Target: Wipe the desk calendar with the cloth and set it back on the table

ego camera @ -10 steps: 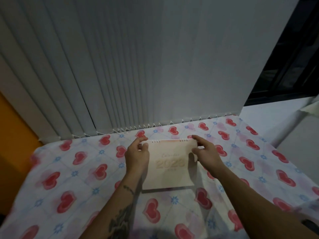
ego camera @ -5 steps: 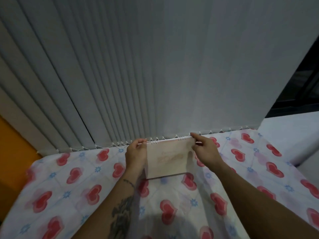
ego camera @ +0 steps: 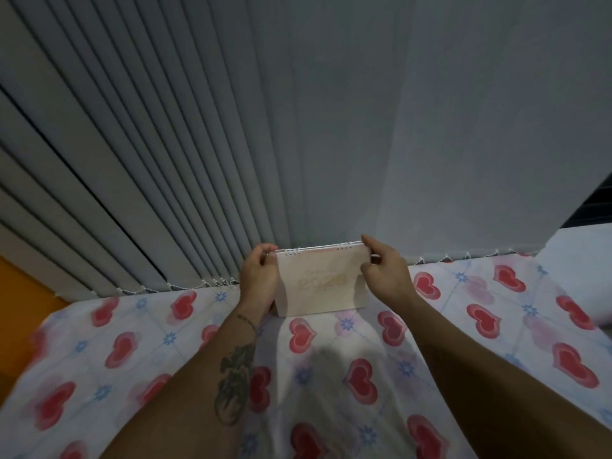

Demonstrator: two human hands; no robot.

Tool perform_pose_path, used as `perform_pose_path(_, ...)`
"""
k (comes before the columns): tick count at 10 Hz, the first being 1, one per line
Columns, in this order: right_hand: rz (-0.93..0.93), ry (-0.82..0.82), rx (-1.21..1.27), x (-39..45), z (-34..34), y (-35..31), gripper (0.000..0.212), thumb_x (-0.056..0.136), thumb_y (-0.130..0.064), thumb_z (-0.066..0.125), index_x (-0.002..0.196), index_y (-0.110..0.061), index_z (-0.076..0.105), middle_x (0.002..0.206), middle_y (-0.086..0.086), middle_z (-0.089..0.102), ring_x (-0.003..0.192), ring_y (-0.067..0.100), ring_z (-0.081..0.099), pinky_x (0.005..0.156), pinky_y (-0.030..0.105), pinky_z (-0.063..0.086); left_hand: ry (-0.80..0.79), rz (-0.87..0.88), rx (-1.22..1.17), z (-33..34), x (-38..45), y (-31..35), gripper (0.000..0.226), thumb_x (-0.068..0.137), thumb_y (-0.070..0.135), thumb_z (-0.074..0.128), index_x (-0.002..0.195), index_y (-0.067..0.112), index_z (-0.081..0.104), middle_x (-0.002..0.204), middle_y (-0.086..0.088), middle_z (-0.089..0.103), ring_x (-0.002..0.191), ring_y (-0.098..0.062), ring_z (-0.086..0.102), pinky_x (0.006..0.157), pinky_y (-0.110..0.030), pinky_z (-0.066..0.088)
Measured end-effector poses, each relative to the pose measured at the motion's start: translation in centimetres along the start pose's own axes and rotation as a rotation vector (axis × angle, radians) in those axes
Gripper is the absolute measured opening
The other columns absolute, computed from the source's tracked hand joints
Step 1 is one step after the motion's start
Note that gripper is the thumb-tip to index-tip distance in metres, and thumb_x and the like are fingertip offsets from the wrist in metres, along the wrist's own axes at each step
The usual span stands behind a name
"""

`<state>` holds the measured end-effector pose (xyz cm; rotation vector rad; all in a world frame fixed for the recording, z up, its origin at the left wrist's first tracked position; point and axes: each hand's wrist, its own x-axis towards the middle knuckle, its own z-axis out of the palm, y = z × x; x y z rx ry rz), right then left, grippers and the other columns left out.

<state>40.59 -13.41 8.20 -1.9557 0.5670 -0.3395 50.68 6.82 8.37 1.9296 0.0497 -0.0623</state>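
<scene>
A cream desk calendar [ego camera: 319, 286] with a white spiral top and a faint gold year on its cover stands upright at the far edge of the table, its lower edge resting on the cloth cover. My left hand [ego camera: 258, 279] grips its left side near the top. My right hand [ego camera: 384, 273] pinches its top right corner. No wiping cloth is in view.
The table wears a white cover [ego camera: 331, 376] printed with red hearts and blue flowers. Grey vertical blinds [ego camera: 231, 144] hang right behind the calendar. An orange wall [ego camera: 23, 293] shows at the left, a white ledge [ego camera: 583, 260] at the right.
Both hands have carried the calendar away from me to the table's far edge by the blinds, and tipped it from leaning flat to standing upright.
</scene>
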Motion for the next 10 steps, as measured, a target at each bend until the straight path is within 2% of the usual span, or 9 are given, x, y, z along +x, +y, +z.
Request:
perform_pose_path(2, -0.026, 0.005, 0.0, 0.0, 0.1, 0.4, 0.058, 0.082, -0.002, 0.052, 0.136, -0.023, 0.049, 0.127, -0.001, 0.058, 0.101, 0.013, 0.057, 0.081, 0.026, 0.052, 0.046, 0.009, -0.011, -0.1, -0.1, -0.2, 0.023, 0.096, 0.016, 0.051, 0.099, 0.027, 0.07, 0.097, 0.003, 0.071, 0.075, -0.002, 0.06, 0.056, -0.02, 0.044)
perform_pose_path(3, -0.03, -0.02, -0.016, 0.0, 0.0, 0.4, 0.058, 0.083, -0.003, 0.052, 0.137, -0.023, 0.048, 0.127, 0.0, 0.059, 0.102, 0.016, 0.058, 0.085, 0.035, 0.054, 0.04, 0.012, 0.026, -0.1, -0.2, -0.1, 0.028, 0.097, 0.015, 0.049, 0.112, 0.024, 0.071, 0.11, -0.001, 0.07, 0.086, -0.014, 0.064, 0.067, -0.027, 0.055)
perform_pose_path(4, -0.046, -0.066, -0.063, 0.1, -0.4, 0.2, 0.063, 0.079, -0.006, 0.052, 0.139, -0.023, 0.045, 0.13, 0.002, 0.057, 0.107, 0.023, 0.06, 0.088, 0.043, 0.055, 0.035, 0.064, 0.106, -0.4, -0.1, 0.1, 0.032, 0.097, 0.011, 0.05, 0.12, 0.02, 0.07, 0.122, -0.006, 0.067, 0.104, -0.022, 0.064, 0.085, -0.036, 0.057)
perform_pose_path(5, -0.047, -0.1, -0.094, 0.1, -0.8, 0.2, 0.07, 0.075, -0.009, 0.052, 0.142, -0.025, 0.04, 0.135, 0.005, 0.053, 0.113, 0.027, 0.058, 0.089, 0.048, 0.054, -0.003, 0.099, 0.216, -0.8, -0.3, 0.0, 0.035, 0.098, 0.012, 0.049, 0.127, 0.02, 0.066, 0.132, -0.009, 0.062, 0.114, -0.026, 0.06, 0.095, -0.042, 0.055)
perform_pose_path(6, -0.026, -0.1, -0.167, -0.4, -1.1, -0.2, 0.075, 0.079, -0.012, 0.059, 0.145, -0.033, 0.031, 0.142, 0.005, 0.045, 0.122, 0.033, 0.049, 0.093, 0.053, 0.05, -0.031, 0.145, 0.36, -1.9, -0.8, -0.1, 0.042, 0.097, 0.013, 0.048, 0.137, 0.022, 0.057, 0.142, -0.009, 0.054, 0.126, -0.03, 0.053, 0.107, -0.043, 0.046)
perform_pose_path(7, -0.039, -0.067, -0.235, -1.3, -1.5, -0.7, 0.076, 0.081, -0.017, 0.061, 0.147, -0.033, 0.026, 0.146, 0.005, 0.041, 0.127, 0.034, 0.044, 0.096, 0.05, 0.046, -0.058, 0.255, 0.514, -3.6, -2.1, -0.2, 0.044, 0.097, 0.016, 0.046, 0.14, 0.023, 0.05, 0.144, -0.009, 0.051, 0.13, -0.031, 0.049, 0.105, -0.04, 0.04)
perform_pose_path(8, -0.058, -0.044, -0.357, -3.0, -2.4, -2.1, 0.074, 0.081, -0.02, 0.06, 0.147, -0.028, 0.027, 0.149, 0.006, 0.038, 0.132, 0.032, 0.04, 0.1, 0.047, 0.04, -0.156, 0.318, 0.688, -5.8, -3.9, 0.1, 0.051, 0.092, 0.023, 0.052, 0.142, 0.024, 0.047, 0.143, -0.009, 0.051, 0.128, -0.033, 0.051, 0.102, -0.042, 0.043)
perform_pose_path(9, -0.085, -0.058, -0.465, -5.6, -3.0, -4.1, 0.071, 0.083, -0.021, 0.057, 0.148, -0.02, 0.027, 0.149, 0.011, 0.037, 0.133, 0.033, 0.038, 0.104, 0.045, 0.036, -0.2, 0.377, 0.817, -7.8, -5.8, 1.4, 0.06, 0.088, 0.021, 0.056, 0.147, 0.021, 0.042, 0.149, -0.007, 0.048, 0.134, -0.03, 0.047, 0.108, -0.041, 0.039)
perform_pose_path(10, -0.103, -0.08, -0.589, -8.9, -3.2, -6.5, 0.068, 0.087, -0.029, 0.054, 0.147, -0.015, 0.026, 0.147, 0.014, 0.037, 0.13, 0.035, 0.04, 0.104, 0.045, 0.035, -0.222, 0.453, 0.891, -10.1, -7.8, 3.0, 0.056, 0.087, 0.019, 0.057, 0.142, 0.018, 0.046, 0.145, -0.007, 0.052, 0.129, -0.029, 0.052, 0.104, -0.04, 0.043)
